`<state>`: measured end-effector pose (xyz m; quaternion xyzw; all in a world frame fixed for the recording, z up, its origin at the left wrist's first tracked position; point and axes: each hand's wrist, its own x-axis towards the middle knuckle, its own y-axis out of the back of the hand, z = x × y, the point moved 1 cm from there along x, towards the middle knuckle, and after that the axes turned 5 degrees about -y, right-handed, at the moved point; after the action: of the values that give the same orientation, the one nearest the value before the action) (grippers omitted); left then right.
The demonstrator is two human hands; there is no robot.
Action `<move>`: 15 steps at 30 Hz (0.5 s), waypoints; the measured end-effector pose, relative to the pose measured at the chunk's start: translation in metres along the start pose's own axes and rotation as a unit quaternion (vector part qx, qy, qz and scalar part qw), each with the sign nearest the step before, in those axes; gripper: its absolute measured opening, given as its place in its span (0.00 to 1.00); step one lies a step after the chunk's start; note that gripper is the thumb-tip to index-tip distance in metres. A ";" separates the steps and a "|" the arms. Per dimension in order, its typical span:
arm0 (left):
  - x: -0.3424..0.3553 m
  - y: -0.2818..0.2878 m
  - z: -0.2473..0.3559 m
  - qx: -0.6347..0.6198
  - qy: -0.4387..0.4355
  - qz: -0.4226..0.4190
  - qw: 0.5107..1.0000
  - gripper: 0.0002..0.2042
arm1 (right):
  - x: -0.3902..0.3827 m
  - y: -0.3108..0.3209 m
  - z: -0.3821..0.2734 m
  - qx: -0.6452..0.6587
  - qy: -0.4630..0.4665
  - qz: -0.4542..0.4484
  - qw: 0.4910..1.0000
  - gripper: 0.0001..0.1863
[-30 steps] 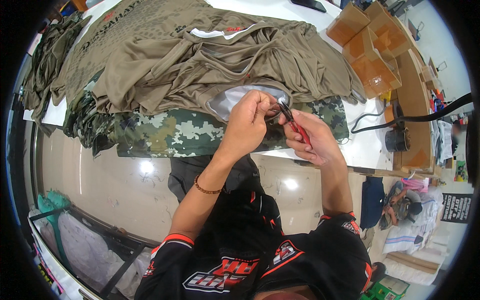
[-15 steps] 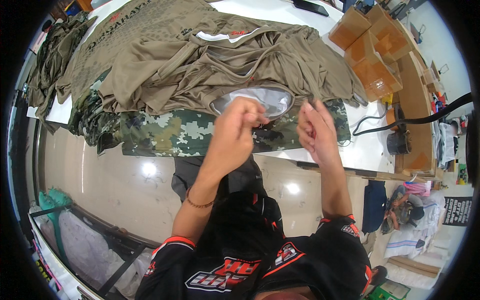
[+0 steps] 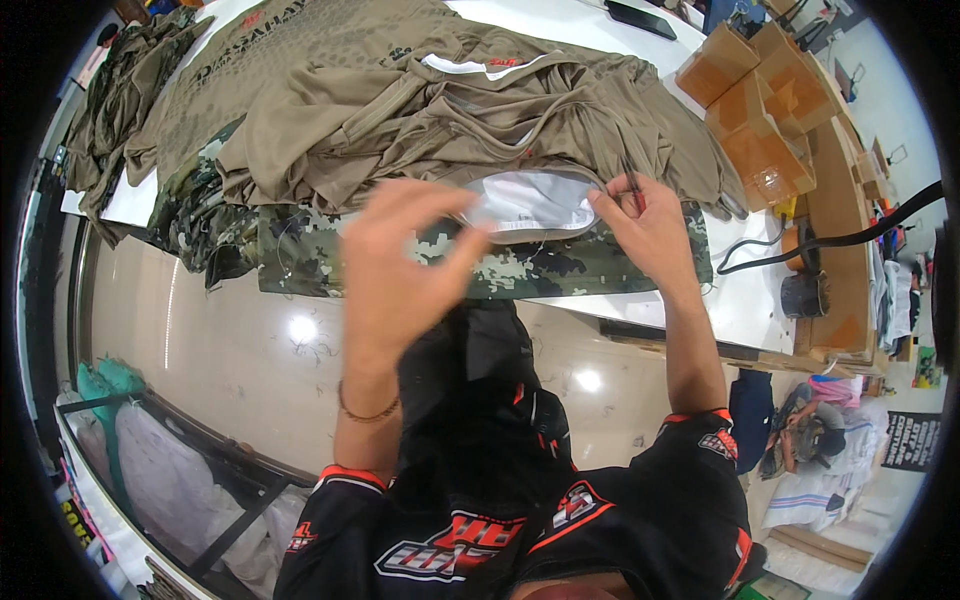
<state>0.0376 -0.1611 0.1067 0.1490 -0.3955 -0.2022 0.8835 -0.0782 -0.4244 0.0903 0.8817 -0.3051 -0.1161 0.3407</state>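
At the far left we see a crumpled heap of dark green camouflage cloth [image 3: 130,110] hanging over the table's end. Next comes a rumpled khaki-brown fabric garment [image 3: 350,140], spread across a flat white tabletop [image 3: 752,310] and partly over a green, pixel-patterned camouflage fabric [image 3: 335,250]. Our left hand [image 3: 402,255], blurred, is raised in front of these, fingers and thumb apart; we cannot tell whether it touches the cloth. Just right of it, the garment's oval opening faces us, showing a shiny silver-white lining [image 3: 540,197]. At the opening's right end, our right hand [image 3: 645,228] is closed around a slim red-handled tool with a dark tip [image 3: 640,199], its thumb at the opening's edge. A flat black phone [image 3: 640,18] lies farther back. Brown cardboard boxes [image 3: 765,165] stand at the right, beyond a thick black cable [image 3: 850,233].
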 end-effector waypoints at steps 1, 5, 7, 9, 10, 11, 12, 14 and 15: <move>-0.001 -0.014 0.006 0.010 -0.021 -0.038 0.999 0.10 | 0.000 -0.001 0.002 0.001 0.002 0.000 1.000 0.18; -0.013 -0.064 0.013 0.089 -0.027 -0.112 0.989 0.13 | 0.000 -0.001 0.007 0.009 0.008 -0.002 1.000 0.18; -0.020 -0.076 0.010 0.125 -0.020 -0.124 0.984 0.11 | -0.001 0.000 0.008 0.020 0.011 -0.004 1.000 0.17; -0.025 -0.084 0.005 0.133 -0.014 -0.121 0.984 0.09 | -0.002 0.000 0.009 0.036 0.014 -0.007 0.999 0.17; -0.027 -0.086 0.003 0.124 -0.012 -0.114 0.986 0.08 | -0.002 0.000 0.009 0.039 0.018 -0.014 0.999 0.17; -0.028 -0.088 0.002 0.115 -0.010 -0.105 0.988 0.07 | -0.002 0.002 0.009 0.042 0.023 -0.021 0.999 0.17; -0.028 -0.087 0.001 0.106 -0.015 -0.109 0.988 0.06 | 0.000 0.002 0.009 0.046 0.029 -0.030 0.998 0.17; -0.028 -0.082 -0.001 0.087 -0.024 -0.114 0.989 0.05 | 0.001 0.001 0.015 0.104 -0.004 -0.061 0.993 0.16; -0.028 -0.076 0.000 0.034 -0.002 -0.122 0.992 0.05 | 0.001 0.002 0.018 0.133 -0.022 -0.075 0.988 0.15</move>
<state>0.0026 -0.2143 0.0562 0.2261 -0.3828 -0.2952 0.8457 -0.0857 -0.4356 0.0781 0.9367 -0.2585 -0.1187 0.2041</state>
